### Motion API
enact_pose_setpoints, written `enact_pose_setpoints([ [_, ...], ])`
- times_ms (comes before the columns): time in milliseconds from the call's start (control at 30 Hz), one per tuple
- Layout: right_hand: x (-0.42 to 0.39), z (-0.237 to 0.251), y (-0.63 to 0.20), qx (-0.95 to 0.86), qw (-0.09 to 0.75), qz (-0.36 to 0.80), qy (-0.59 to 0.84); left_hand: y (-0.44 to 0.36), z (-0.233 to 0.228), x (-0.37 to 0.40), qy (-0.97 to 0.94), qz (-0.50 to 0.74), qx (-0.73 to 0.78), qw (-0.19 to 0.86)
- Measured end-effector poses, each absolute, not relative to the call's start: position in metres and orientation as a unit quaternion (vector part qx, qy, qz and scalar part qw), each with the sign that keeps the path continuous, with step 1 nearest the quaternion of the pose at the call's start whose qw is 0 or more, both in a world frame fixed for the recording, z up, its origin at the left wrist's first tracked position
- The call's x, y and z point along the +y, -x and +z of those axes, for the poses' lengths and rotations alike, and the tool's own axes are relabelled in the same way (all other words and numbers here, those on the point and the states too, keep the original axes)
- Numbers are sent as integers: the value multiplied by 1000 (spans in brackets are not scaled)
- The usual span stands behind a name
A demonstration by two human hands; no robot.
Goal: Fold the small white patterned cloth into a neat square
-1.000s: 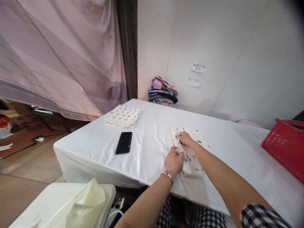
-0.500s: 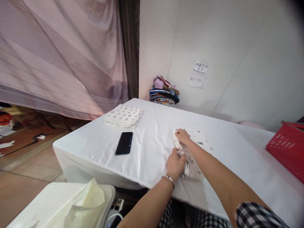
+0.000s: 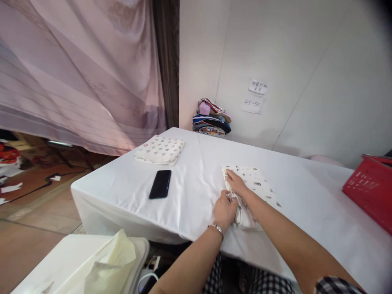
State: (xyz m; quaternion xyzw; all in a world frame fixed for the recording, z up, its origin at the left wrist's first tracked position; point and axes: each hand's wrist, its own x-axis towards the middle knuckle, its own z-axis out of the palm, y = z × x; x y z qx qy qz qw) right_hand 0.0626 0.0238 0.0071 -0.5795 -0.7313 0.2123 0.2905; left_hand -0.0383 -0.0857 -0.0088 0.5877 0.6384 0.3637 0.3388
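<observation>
Both hands have slid a little along the folded cloth (image 3: 255, 192) since half a second ago, and more of its printed top now shows. From the head view, the cloth lies near the front edge of the surface (image 3: 196, 179), about in the middle. The left hand (image 3: 225, 210) has its grip curled shut on the cloth's left side, pinching the stacked layers near the front. The right hand (image 3: 236, 183) lies flat and open on top, fingers pressing down and holding nothing. This looks like the step of squaring up and flattening the fold. The next move would need a gentle push so the layers stay lined up. A black phone (image 3: 160, 184) lies to the left, and another folded cloth (image 3: 159, 150) sits by the far left corner. A red basket (image 3: 369, 192) stands at the right edge.
</observation>
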Motion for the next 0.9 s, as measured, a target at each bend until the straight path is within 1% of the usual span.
enact_pose_setpoints([
  [100, 19, 5, -62, -713, 280, 274, 581, 39, -9, -86, -588, 359, 639, 342],
  [233, 9, 6, -59, -673, 335, 358, 554, 39, -7, -86, -584, 360, 640, 345],
  [333, -15, 7, -60, -678, 357, 370, 525, 39, -7, -87, -583, 361, 643, 341],
  [433, -54, 8, -68, -679, 361, 359, 530, 40, -6, -87, -582, 362, 642, 344],
  [600, -132, 0, -102, -719, 293, 288, 560, 40, -7, -87, -588, 373, 632, 340],
  [700, -167, -9, -130, -793, 207, 195, 539, 39, -8, -87, -583, 371, 640, 335],
  [767, -179, -15, -147, -823, 168, 128, 527, 38, -7, -87, -581, 368, 642, 339],
  [900, -178, -22, -164, -827, 149, 29, 541, 39, -5, -86, -572, 360, 644, 358],
])
